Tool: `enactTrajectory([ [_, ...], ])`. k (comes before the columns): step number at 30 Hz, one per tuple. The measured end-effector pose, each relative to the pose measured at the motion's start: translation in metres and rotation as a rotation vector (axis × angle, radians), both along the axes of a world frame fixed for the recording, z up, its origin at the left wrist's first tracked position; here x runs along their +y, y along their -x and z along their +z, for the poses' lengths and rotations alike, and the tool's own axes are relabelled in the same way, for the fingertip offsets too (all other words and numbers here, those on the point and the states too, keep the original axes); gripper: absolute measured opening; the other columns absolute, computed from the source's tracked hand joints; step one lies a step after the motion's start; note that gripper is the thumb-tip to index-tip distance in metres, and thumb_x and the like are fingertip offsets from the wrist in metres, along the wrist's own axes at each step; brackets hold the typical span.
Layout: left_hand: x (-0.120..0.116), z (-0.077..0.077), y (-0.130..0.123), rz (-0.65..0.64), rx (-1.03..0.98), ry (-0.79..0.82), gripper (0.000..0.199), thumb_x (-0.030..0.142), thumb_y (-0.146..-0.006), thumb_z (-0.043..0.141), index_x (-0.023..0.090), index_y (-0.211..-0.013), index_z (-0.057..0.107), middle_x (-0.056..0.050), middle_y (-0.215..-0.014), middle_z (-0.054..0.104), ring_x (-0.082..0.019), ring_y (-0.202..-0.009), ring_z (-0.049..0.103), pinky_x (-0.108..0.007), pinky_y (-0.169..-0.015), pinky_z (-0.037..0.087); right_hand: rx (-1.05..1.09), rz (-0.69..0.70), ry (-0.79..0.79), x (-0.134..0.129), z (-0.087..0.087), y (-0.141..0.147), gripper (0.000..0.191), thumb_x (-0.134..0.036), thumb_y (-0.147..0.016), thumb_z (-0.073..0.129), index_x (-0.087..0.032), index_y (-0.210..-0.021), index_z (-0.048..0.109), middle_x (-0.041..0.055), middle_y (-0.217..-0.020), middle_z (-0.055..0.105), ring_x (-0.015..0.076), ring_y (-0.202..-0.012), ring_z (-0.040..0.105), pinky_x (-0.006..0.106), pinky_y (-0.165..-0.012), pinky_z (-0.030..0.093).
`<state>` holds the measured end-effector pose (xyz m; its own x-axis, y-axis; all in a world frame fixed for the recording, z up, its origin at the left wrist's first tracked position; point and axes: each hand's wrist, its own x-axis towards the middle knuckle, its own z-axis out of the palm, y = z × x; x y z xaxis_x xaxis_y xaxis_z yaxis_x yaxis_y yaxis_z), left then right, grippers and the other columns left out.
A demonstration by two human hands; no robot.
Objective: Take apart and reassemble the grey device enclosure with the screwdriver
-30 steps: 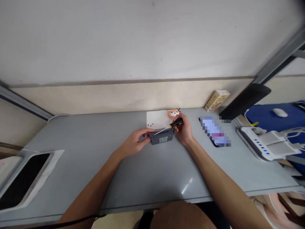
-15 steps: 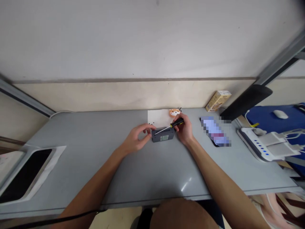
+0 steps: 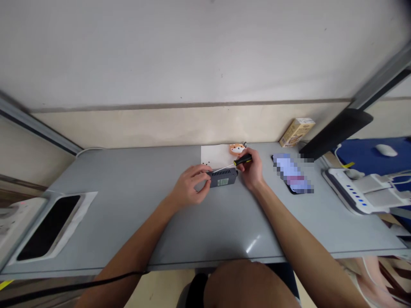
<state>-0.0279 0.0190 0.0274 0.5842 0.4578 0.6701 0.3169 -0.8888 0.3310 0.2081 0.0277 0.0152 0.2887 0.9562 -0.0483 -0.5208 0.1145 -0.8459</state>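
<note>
A small dark grey box [image 3: 228,181] with vent slots and a pale green label stands on the grey desk. My left hand [image 3: 192,184] is closed around its left end, fingers over the top and thumb on the front. In my right hand [image 3: 252,171] is a screwdriver [image 3: 243,160] with a black and yellow handle. Its thin shaft slants down to the left across the box's top, and the tip ends close to my left fingers. Behind the box lies a white sheet of paper [image 3: 213,153] with several tiny dark pieces on it, perhaps screws.
An orange animal-face item [image 3: 236,149] sits at the paper's right edge. Farther right are a phone [image 3: 290,173], a small carton [image 3: 297,132] and a white power strip [image 3: 353,194] with plugs. A dark-screened device [image 3: 49,226] lies at left. A wall [image 3: 180,126] closes off the back.
My left fingers have closed in over the box's left end, covering more of it. The screwdriver and right hand have shifted slightly right. The whole view has moved a little.
</note>
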Motion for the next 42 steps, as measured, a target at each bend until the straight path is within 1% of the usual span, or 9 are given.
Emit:
enactTrajectory([
  [5, -0.003, 0.002, -0.002, 0.02, 0.001, -0.025, 0.017, 0.005, -0.084, 0.061, 0.021, -0.088, 0.057, -0.008, -0.103, 0.064, -0.02, -0.089, 0.063, -0.036, -0.078, 0.054, -0.034, -0.022, 0.103, 0.004, -0.004, 0.0, 0.04, -0.059, -0.087, 0.059, -0.022, -0.071, 0.056, -0.0042, -0.049, 0.045, 0.0102, -0.043, 0.036, 0.025, -0.044, 0.027],
  [7, -0.004, 0.003, -0.003, 0.018, -0.004, -0.021, 0.017, 0.005, -0.083, 0.061, 0.021, -0.088, 0.057, -0.007, -0.097, 0.061, -0.019, -0.085, 0.061, -0.034, -0.074, 0.053, -0.074, -0.034, 0.119, 0.005, -0.006, 0.0, 0.044, -0.065, -0.087, 0.059, -0.022, -0.075, 0.059, -0.0036, -0.05, 0.048, 0.0108, -0.045, 0.039, 0.025, -0.045, 0.029],
  [10, -0.003, 0.002, -0.003, 0.007, -0.022, 0.002, 0.018, 0.004, -0.083, 0.06, 0.021, -0.088, 0.056, -0.006, -0.093, 0.06, -0.018, -0.082, 0.059, -0.034, -0.074, 0.052, -0.243, -0.065, 0.127, 0.005, -0.009, 0.002, 0.051, -0.072, -0.086, 0.059, -0.021, -0.082, 0.064, -0.0021, -0.057, 0.056, 0.011, -0.049, 0.045, 0.025, -0.047, 0.032],
  [14, -0.004, -0.001, -0.006, 0.029, -0.058, 0.068, 0.018, 0.005, -0.082, 0.059, 0.021, -0.087, 0.054, -0.007, -0.098, 0.058, -0.02, -0.091, 0.06, -0.037, -0.08, 0.052, -0.39, -0.025, 0.07, 0.002, -0.012, 0.004, 0.05, -0.072, -0.086, 0.06, -0.022, -0.085, 0.065, -0.0022, -0.062, 0.061, 0.0106, -0.05, 0.047, 0.025, -0.048, 0.035],
  [20, -0.007, -0.005, -0.011, 0.083, -0.054, 0.084, 0.016, 0.008, -0.084, 0.057, 0.022, -0.085, 0.051, -0.009, -0.106, 0.062, -0.021, -0.096, 0.062, -0.039, -0.086, 0.053, -0.425, 0.028, -0.009, 0.001, -0.012, 0.005, 0.043, -0.065, -0.086, 0.067, -0.022, -0.081, 0.067, -0.0019, -0.063, 0.064, 0.0105, -0.054, 0.049, 0.023, -0.051, 0.038],
  [25, -0.002, -0.005, -0.009, 0.089, -0.039, -0.023, 0.017, 0.006, -0.08, 0.057, 0.022, -0.083, 0.05, -0.008, -0.1, 0.063, -0.021, -0.091, 0.062, -0.036, -0.081, 0.053, -0.31, -0.033, 0.09, 0.005, -0.015, 0.002, 0.048, -0.07, -0.084, 0.064, -0.021, -0.083, 0.068, -0.0018, -0.057, 0.061, 0.0106, -0.048, 0.046, 0.022, -0.044, 0.032],
  [31, 0.003, -0.005, -0.004, 0.176, -0.035, -0.1, 0.017, 0.006, -0.078, 0.058, 0.021, -0.084, 0.052, -0.009, -0.099, 0.064, -0.023, -0.091, 0.062, -0.039, -0.082, 0.052, 0.037, -0.06, 0.098, 0.007, -0.006, -0.012, 0.03, -0.048, -0.084, 0.063, -0.021, -0.072, 0.06, -0.0044, -0.049, 0.05, 0.0079, -0.041, 0.034, 0.022, -0.04, 0.022],
  [36, -0.005, -0.007, -0.014, 0.221, 0.03, -0.142, 0.02, 0.008, -0.083, 0.06, 0.021, -0.097, 0.061, -0.01, -0.112, 0.068, -0.026, -0.105, 0.065, -0.044, -0.092, 0.049, 0.152, -0.08, 0.061, 0.005, 0.0, -0.023, 0.026, -0.04, -0.076, 0.061, -0.021, -0.063, 0.049, -0.0063, -0.052, 0.044, 0.0058, -0.04, 0.026, 0.023, -0.039, 0.021],
  [42, -0.01, -0.008, -0.023, 0.212, 0.064, -0.123, 0.024, 0.008, -0.089, 0.058, 0.023, -0.106, 0.066, -0.007, -0.116, 0.073, -0.024, -0.109, 0.067, -0.043, -0.096, 0.047, 0.177, -0.094, 0.08, 0.006, -0.002, -0.028, 0.023, -0.035, -0.072, 0.06, -0.022, -0.061, 0.045, -0.0078, -0.047, 0.037, 0.0056, -0.038, 0.021, 0.024, -0.037, 0.016],
])
